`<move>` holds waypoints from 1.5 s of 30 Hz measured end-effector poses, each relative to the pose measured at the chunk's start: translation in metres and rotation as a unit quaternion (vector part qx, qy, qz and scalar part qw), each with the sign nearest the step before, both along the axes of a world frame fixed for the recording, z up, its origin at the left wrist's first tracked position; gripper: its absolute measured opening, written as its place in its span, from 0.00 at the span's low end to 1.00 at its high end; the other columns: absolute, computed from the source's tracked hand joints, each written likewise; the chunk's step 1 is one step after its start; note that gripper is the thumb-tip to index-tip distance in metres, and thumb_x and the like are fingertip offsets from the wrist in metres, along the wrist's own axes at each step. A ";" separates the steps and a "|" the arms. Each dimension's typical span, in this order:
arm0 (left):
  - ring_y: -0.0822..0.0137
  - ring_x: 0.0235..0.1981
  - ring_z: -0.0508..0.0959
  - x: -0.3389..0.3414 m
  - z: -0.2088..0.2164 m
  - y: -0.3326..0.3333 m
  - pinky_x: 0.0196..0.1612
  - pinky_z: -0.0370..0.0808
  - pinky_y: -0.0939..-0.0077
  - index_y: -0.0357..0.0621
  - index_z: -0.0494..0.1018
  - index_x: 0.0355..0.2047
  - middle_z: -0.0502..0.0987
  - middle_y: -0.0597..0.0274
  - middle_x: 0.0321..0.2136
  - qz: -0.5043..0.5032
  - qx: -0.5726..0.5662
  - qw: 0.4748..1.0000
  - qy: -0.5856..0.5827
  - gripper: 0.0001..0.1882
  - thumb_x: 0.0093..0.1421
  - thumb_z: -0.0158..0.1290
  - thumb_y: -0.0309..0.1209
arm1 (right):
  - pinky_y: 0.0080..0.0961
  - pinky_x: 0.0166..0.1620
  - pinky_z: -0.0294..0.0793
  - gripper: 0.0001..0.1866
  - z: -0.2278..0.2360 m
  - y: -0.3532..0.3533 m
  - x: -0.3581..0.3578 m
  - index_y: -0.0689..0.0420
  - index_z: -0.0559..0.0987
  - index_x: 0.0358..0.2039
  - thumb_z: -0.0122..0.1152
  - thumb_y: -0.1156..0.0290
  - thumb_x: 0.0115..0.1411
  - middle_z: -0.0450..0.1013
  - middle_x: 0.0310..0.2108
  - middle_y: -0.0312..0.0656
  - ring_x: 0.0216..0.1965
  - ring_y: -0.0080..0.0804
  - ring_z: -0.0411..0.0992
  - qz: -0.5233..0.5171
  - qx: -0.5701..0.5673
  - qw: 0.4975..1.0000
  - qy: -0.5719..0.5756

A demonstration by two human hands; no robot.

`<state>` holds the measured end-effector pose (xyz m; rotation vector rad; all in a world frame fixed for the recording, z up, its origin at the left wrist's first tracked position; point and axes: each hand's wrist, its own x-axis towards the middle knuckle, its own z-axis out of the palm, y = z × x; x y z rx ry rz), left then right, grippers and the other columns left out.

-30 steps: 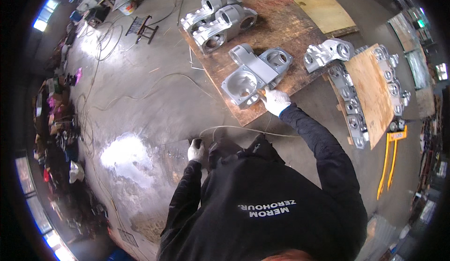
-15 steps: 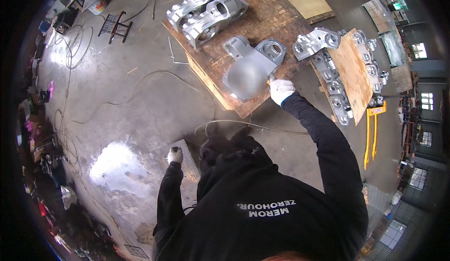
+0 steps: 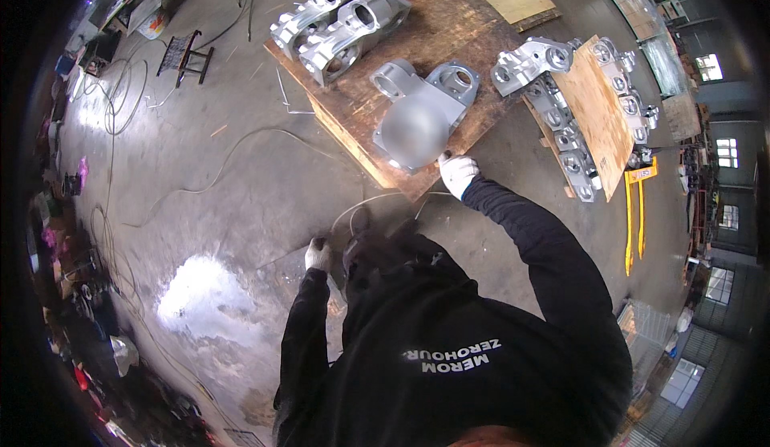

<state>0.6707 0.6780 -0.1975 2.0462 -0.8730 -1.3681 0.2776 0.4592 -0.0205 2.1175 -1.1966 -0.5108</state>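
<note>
My right hand (image 3: 459,176), in a white glove, is at the near right edge of a worn wooden table (image 3: 449,14). Its fingers are curled, with the thumb toward the near side of a grey metal casting (image 3: 449,108); what they hold, if anything, I cannot make out. The casting lies flat, with ring-shaped openings at its far end and a blurred round area over its near part. My left hand (image 3: 318,256), gloved too, hangs low over the floor, closed, its inside hidden. Two more silver castings (image 3: 353,34) stand at the table's far left.
Right of the table, several castings (image 3: 565,138) sit around an upright plywood board (image 3: 593,114). A yellow pallet-jack fork (image 3: 630,222) lies beyond. Cables (image 3: 233,158) snake over the concrete floor, and a small dark metal stand (image 3: 186,60) is at far left.
My right hand has moved nearer to me along the casting's edge. My left hand has swung slightly right and forward. The whole view has shifted a little; the castings stay put.
</note>
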 end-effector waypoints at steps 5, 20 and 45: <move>0.53 0.42 0.79 0.024 -0.046 0.040 0.47 0.73 0.64 0.37 0.75 0.43 0.80 0.46 0.37 0.039 0.079 0.995 -0.037 0.20 0.56 0.53 0.38 | 0.41 0.25 0.74 0.11 0.038 -0.027 0.002 0.59 0.77 0.27 0.46 0.69 0.58 0.75 0.21 0.51 0.22 0.47 0.75 -0.026 0.222 0.932 -0.284; 0.65 0.26 0.80 0.025 0.056 0.092 0.32 0.75 0.69 0.42 0.77 0.34 0.80 0.57 0.25 -0.186 0.054 0.970 -0.145 0.13 0.58 0.50 0.38 | 0.43 0.36 0.74 0.19 0.038 0.108 -0.166 0.59 0.76 0.41 0.55 0.54 0.62 0.77 0.33 0.53 0.37 0.53 0.75 -0.318 0.137 0.699 -0.626; 0.58 0.36 0.80 -0.002 0.023 -0.194 0.40 0.76 0.68 0.45 0.73 0.41 0.78 0.50 0.36 -0.474 -0.030 0.876 -0.082 0.14 0.57 0.52 0.36 | 0.29 0.36 0.69 0.22 -0.026 0.214 0.015 0.61 0.77 0.40 0.49 0.52 0.66 0.74 0.25 0.39 0.31 0.24 0.69 -0.444 0.091 0.304 -0.838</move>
